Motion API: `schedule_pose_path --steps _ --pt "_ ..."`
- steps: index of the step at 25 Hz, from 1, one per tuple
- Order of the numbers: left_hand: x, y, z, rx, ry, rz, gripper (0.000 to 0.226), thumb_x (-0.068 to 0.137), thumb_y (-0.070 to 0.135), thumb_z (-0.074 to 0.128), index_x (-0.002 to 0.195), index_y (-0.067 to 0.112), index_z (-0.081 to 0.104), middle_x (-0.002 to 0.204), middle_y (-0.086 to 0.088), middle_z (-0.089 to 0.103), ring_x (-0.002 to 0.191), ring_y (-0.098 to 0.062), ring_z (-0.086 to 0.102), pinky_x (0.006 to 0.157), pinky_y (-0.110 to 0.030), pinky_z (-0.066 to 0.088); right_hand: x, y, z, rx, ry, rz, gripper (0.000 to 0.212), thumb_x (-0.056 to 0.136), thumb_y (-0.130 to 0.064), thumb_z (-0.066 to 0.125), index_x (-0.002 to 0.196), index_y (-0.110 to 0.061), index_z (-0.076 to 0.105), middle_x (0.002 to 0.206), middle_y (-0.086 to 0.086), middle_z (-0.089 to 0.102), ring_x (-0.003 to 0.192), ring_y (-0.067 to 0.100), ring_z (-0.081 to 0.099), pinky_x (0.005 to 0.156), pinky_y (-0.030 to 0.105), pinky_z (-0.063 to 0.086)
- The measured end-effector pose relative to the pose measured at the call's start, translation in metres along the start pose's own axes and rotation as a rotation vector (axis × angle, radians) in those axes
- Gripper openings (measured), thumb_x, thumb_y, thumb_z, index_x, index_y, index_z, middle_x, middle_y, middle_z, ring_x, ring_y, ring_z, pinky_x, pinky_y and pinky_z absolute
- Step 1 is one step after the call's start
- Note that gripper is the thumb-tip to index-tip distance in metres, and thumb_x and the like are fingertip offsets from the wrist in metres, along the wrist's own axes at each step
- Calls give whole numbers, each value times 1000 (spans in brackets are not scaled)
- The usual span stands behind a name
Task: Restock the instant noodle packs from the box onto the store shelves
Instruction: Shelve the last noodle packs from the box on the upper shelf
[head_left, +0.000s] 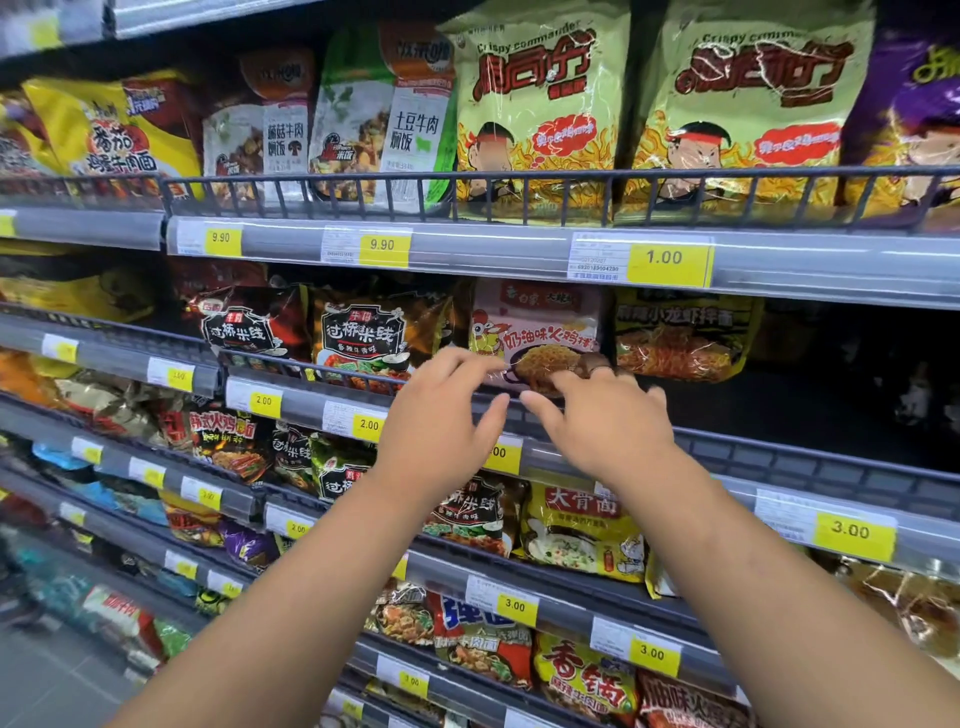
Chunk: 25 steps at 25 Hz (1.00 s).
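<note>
A pink instant noodle pack (540, 322) with a chicken drawing stands upright on the middle shelf, behind the wire rail (332, 371). Both of my hands are raised to its lower edge. My left hand (441, 415) has loosely curved fingers whose tips touch the pack's lower left corner, thumb spread apart. My right hand (608, 415) lies over the pack's lower right part with fingertips resting on its front. Neither hand clearly grips it. The box is out of sight.
A yellow noodle pack (680, 338) stands to the right of the pink one, with a dark empty gap (841, 374) further right. Black packs (363, 332) fill the left. Green snack bags (540, 114) sit on the shelf above, and more packs (582, 530) below.
</note>
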<state>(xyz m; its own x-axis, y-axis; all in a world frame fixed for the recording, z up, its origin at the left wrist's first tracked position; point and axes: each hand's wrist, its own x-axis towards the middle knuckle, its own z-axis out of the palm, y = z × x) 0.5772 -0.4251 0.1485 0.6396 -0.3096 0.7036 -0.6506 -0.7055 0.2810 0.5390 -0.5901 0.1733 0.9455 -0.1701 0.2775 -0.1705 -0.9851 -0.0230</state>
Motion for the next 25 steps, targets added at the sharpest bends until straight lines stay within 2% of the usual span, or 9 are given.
schedule_pose_path --steps 4,10,14,17,21,25 --pt "27 6 9 71 -82 2 36 93 35 53 128 25 58 120 1 56 113 -20 53 92 -33 44 1 13 -1 0 -13 -20 62 93 -68 18 133 -30 47 132 9 51 121 32 48 99 51 33" --pt "53 -8 18 173 -212 14 37 94 40 47 127 25 58 121 -7 58 109 -28 56 88 -41 50 15 4 3 32 -28 -31 55 97 -60 17 116 -27 57 121 6 57 113 30 52 99 53 33" --pt "68 -26 24 150 -357 75 34 95 33 43 124 26 60 123 -8 60 109 -29 58 89 -40 50 31 -8 4 64 -90 -7 52 98 -57 20 112 -27 59 118 5 61 109 30 55 96 48 41" --pt "74 -35 28 165 -467 120 35 95 29 38 119 20 62 119 -9 62 104 -29 59 86 -36 49 41 -11 8 43 -136 44 59 98 -59 18 112 -21 61 118 9 60 107 31 55 94 46 43" --pt "78 -39 28 133 -523 131 37 96 29 34 114 14 62 116 -10 62 104 -30 58 84 -36 49 47 -15 11 43 -163 62 66 96 -63 16 119 -21 61 125 11 59 112 30 55 97 46 43" --pt "70 -39 28 140 -525 170 33 98 30 33 107 15 61 116 -9 57 101 -29 57 79 -34 46 43 -19 14 31 -127 62 61 94 -63 16 120 -28 58 126 8 58 115 31 53 100 50 40"
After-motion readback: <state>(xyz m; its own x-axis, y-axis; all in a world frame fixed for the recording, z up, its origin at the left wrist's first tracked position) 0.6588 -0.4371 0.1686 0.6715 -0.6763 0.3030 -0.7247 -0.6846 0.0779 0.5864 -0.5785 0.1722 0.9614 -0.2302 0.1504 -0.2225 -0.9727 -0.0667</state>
